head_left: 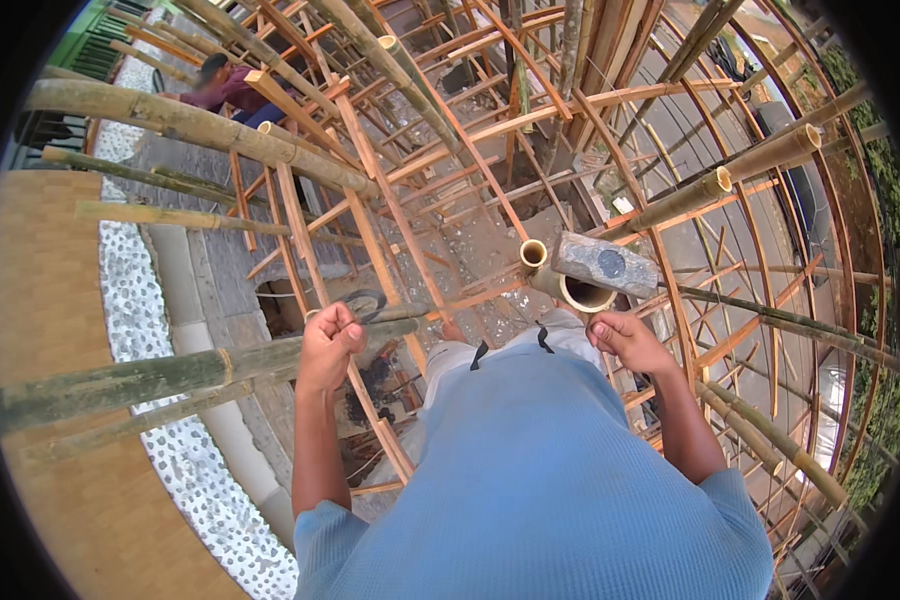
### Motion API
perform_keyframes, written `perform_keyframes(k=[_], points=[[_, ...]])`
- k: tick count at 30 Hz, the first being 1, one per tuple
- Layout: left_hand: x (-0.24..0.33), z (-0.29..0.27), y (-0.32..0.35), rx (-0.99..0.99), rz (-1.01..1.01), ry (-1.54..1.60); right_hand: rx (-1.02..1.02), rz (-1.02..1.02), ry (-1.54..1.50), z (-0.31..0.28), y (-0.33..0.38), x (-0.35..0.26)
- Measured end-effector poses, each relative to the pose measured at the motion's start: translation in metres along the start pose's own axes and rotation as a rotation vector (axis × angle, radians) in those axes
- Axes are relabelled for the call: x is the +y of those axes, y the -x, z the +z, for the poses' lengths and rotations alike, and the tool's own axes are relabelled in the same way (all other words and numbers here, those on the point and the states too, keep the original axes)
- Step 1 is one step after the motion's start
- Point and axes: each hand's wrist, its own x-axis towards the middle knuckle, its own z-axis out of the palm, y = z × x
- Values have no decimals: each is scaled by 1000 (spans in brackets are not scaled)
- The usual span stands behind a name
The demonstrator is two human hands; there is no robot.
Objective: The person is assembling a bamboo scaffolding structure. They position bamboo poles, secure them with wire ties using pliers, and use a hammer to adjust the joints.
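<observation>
My left hand (330,343) is closed in a pinch, and a thin black loop of strap or cord (364,304) sticks out from its fingers. A thick green bamboo pole (150,378) runs just beside this hand. On the right, my right hand (632,341) has its fingers pressed together beside the open top of an upright bamboo pole (574,306); whatever they hold is hidden. Across that pole's top lies a grey hammer head (606,263) with a round dark mark on its face; I cannot make out its handle. A thinner bamboo end (533,252) stands next to it.
Wooden battens (370,235) and bamboo poles crisscross below and around me, high above the ground. Several cut bamboo ends (725,180) point in from the right. Another person (228,92) is at the upper left. A pebbled wall strip (135,300) borders a tan surface (55,270).
</observation>
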Motion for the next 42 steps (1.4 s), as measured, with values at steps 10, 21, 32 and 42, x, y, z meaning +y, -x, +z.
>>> perform_keyframes(k=[10, 21, 32, 42], points=[[97, -29, -47, -450, 235, 1360, -142, -157, -181, 114, -137, -68], [176, 3, -51, -793, 744, 1600, -780, -132, -807, 178, -183, -110], [162, -60, 5, -374, 451, 917, -544, -130, -312, 130, -156, -124], [59, -67, 0, 555, 452, 914, -682, -67, 438, 113, -138, -104]])
